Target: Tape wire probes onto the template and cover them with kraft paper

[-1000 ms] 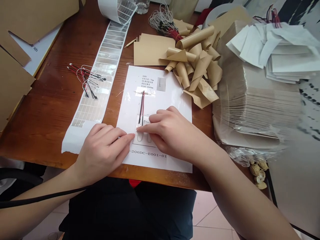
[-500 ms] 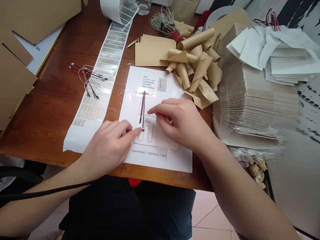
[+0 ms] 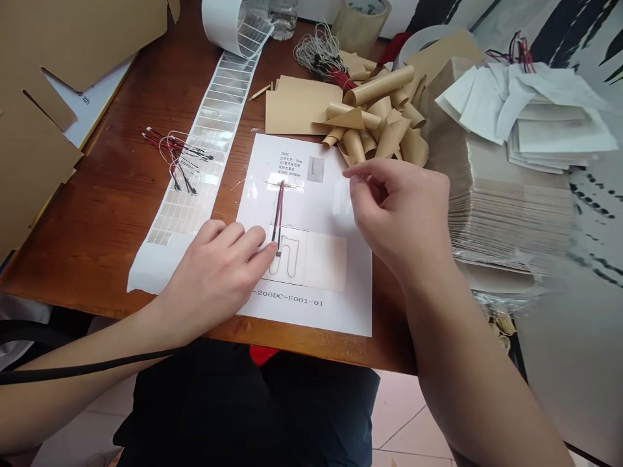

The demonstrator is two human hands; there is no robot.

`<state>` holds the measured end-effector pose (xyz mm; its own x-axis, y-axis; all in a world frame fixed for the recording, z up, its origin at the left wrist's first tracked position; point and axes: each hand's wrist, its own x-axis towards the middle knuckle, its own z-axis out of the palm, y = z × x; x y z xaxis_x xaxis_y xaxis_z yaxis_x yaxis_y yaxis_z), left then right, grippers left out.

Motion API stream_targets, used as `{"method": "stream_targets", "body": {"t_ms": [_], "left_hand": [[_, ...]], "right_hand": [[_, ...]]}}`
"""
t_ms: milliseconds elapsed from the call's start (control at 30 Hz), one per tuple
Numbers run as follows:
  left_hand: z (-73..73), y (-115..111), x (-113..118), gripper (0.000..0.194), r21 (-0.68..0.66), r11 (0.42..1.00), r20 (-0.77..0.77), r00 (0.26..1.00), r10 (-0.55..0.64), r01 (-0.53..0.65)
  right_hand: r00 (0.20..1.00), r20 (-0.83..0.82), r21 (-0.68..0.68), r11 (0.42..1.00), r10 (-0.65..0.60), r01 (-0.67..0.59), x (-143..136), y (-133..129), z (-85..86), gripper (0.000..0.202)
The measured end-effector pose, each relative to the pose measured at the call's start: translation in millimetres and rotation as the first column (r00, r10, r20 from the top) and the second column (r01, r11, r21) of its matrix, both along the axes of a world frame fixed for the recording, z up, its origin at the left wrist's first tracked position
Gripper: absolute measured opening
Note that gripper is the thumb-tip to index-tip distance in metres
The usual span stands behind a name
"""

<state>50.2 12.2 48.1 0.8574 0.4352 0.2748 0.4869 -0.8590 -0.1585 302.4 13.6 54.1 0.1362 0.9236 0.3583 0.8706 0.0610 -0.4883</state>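
On a printed sheet (image 3: 292, 314) lies a thin pale rectangular piece (image 3: 326, 263) with a looping fine wire (image 3: 292, 259) on its left half. Red and black leads (image 3: 280, 211) run up from it to a clear taped spot near the sheet's top. My left hand (image 3: 219, 272) presses its thumb tip down at the lower end of these leads, fingers bent alongside. Raised over the sheet's right edge, my right hand (image 3: 399, 207) has thumb and forefinger pinched together. A faint translucent patch shows beside its fingertips; what the pinch holds is unclear.
A strip of clear labels (image 3: 202, 143) runs from its roll, with a bundle of leads (image 3: 178, 159) on it. Curled brown papers (image 3: 384, 120), brown sheets (image 3: 296, 107) and a wire bunch (image 3: 318, 55) lie behind. Stacked sheets in plastic (image 3: 506, 214) stand right, a carton (image 3: 73, 45) left.
My right hand has moved right and up, away from the leads, and its thumb and forefinger have closed together. My left hand stays at the lower end of the leads.
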Motion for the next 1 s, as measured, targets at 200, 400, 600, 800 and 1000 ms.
{"method": "stream_targets", "body": {"t_ms": [200,400,600,800,1000], "left_hand": [[-6.9,9.7,-3.4,0.027,-0.154,0.985,0.093,0.993,-0.066,0.08],[-1.4,20.0,-2.2,0.032,-0.552,0.834,0.161,0.981,0.11,-0.003],[7.8,22.2,6.7,0.025,-0.685,0.729,0.246,0.942,0.227,0.003],[13.8,23.9,15.3,0.026,-0.717,0.697,0.298,0.914,0.277,0.023],[21.2,39.8,20.6,0.029,-0.743,0.669,0.186,0.956,0.226,-0.014]], "right_hand": [[0.999,0.017,-0.02,0.999,-0.04,0.041,18.0,1.3,1.8,0.019],[0.995,0.049,-0.278,0.956,-0.087,0.097,25.3,-2.6,19.3,0.013],[0.991,0.021,-0.583,0.807,0.129,-0.093,23.7,-6.1,19.3,0.02],[0.975,0.002,-0.658,0.734,0.222,-0.166,15.3,-6.1,25.2,0.022],[0.969,0.004,-0.687,0.705,0.246,-0.176,11.8,-4.6,25.0,0.028]]}}
